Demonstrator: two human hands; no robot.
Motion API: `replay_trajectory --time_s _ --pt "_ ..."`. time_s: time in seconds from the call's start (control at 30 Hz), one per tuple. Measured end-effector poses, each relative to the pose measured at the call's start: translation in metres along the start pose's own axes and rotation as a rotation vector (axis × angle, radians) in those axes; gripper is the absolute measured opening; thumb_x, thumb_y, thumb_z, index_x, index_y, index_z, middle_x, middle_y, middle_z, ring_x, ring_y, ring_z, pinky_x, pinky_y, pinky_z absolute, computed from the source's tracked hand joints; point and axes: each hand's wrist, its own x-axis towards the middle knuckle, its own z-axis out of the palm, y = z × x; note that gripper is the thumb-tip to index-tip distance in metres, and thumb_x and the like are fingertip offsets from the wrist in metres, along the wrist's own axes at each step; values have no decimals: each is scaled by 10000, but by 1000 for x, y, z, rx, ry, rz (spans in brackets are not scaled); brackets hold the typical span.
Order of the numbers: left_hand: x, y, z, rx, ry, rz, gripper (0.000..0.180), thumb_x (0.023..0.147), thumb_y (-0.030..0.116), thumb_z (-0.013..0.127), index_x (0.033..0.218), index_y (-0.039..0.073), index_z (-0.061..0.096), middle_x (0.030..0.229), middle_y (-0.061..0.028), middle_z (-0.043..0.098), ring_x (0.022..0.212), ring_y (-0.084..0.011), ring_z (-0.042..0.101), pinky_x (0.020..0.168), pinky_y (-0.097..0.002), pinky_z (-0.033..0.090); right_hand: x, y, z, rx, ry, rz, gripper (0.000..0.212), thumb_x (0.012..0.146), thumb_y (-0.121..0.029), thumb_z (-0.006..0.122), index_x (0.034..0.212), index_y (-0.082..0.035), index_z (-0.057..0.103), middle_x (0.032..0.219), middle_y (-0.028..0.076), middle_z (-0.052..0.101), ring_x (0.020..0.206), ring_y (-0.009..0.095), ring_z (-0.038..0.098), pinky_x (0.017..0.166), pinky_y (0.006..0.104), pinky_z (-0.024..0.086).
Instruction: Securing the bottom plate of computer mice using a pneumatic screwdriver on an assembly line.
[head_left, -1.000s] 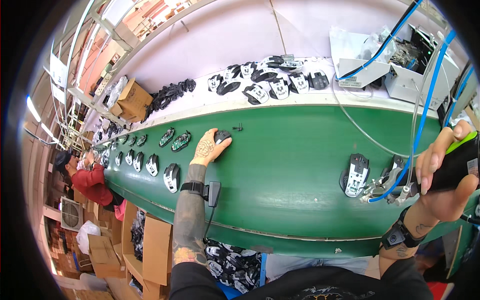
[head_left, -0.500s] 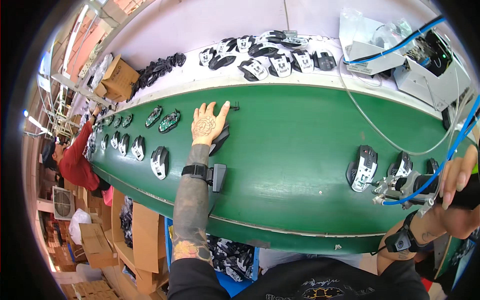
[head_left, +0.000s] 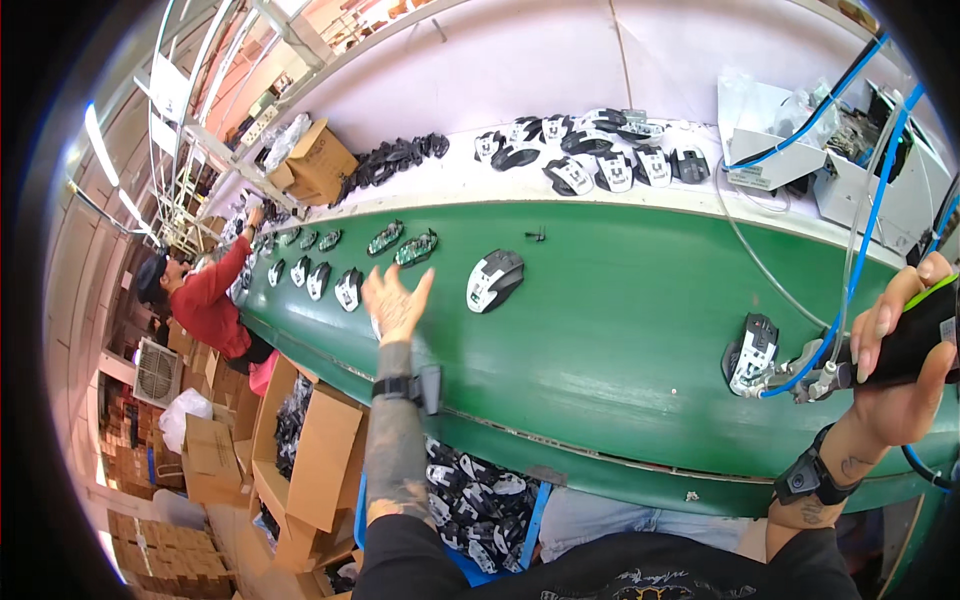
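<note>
My left hand [head_left: 397, 308] reaches over the green conveyor belt [head_left: 610, 300] with its fingers spread. Under it a mouse's white edge [head_left: 376, 326] shows; the rest is hidden, and I cannot tell whether I touch it. To its right lies a black-and-white mouse [head_left: 495, 281], with a small black part [head_left: 536, 235] beyond. At the right, my right hand [head_left: 905, 320] grips a black powered screwdriver [head_left: 890, 350] with a metal front end [head_left: 815, 375]. That end is beside another partly assembled mouse [head_left: 752, 356]; whether they touch is unclear.
Several white mouse shells [head_left: 348, 289] and green circuit-board halves [head_left: 416, 248] line the belt's left. More mice [head_left: 613, 172] and a cardboard box [head_left: 318, 165] occupy the back shelf. Blue hose [head_left: 862, 240] hangs at right. A blue crate [head_left: 537, 520] holds shells. A person in red [head_left: 212, 300] works far left.
My left hand has moved left, off the mouse it partly covered, to one farther left. The right hand still holds the screwdriver, now lifted more into view. The whole view has shifted.
</note>
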Motion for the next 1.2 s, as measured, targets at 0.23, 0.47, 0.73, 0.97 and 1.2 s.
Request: replay_trajectory --time_s 0.23,0.47,0.73,0.97,1.2 --pt "32 -69 0 -280 -435 4 994 613 395 852 1366 -53 383 1278 -262 499 1244 -354 459 1054 -371 377 -1 -2 3 -77 52 45 567 944 -382 580 1300 -18 332 869 235 579 579 233 569 498 303 510" --pt "125 -44 29 -187 -597 361 922 575 209 868 1381 81 438 1225 -172 535 1169 -335 507 1024 -366 410 -8 3 3 -37 85 30 577 935 -417 581 1301 -38 345 895 228 584 588 234 576 509 307 511" --pt "128 -21 16 -65 -1030 228 945 687 428 805 1454 87 370 1357 -175 514 1256 -294 498 1053 -360 389 2 -3 -6 -110 -139 19 596 941 -437 558 1310 -30 326 887 232 579 595 243 586 514 316 519" --pt "37 71 -5 -548 -637 451 741 824 553 646 1318 18 509 1284 -244 527 1216 -348 511 1037 -395 402 -3 18 -3 43 -53 -79 625 943 -472 535 1303 -2 336 924 244 575 621 234 587 526 311 505" --pt "-28 149 -16 -351 -509 669 564 838 356 645 1281 37 504 1033 -257 568 999 -429 540 885 -477 453 -11 2 27 -404 437 100 483 993 -363 478 1307 -17 356 904 104 562 620 119 518 567 237 453"
